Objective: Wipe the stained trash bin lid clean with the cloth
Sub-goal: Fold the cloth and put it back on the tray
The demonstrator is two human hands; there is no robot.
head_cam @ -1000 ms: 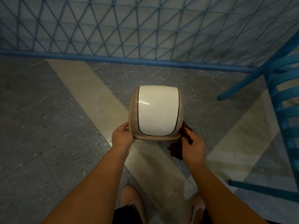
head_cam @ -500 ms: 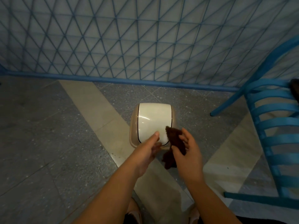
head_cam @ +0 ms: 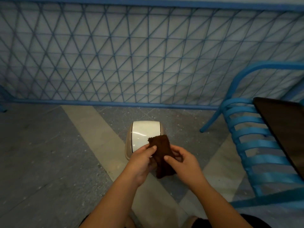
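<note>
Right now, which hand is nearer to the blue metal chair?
Right. The right hand is on the side of the blue metal chair; the left hand is farther, beyond the brown cloth both hold.

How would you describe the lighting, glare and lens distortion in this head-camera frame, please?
Head view: dim, bluish light; a bright glare streak crosses the white bin lid; wide-angle bowing curves the blue fence; the brown cloth stays reasonably sharp.

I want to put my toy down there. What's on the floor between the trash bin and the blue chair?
Nothing: the head view shows only bare speckled floor between the trash bin and the blue chair.
</note>
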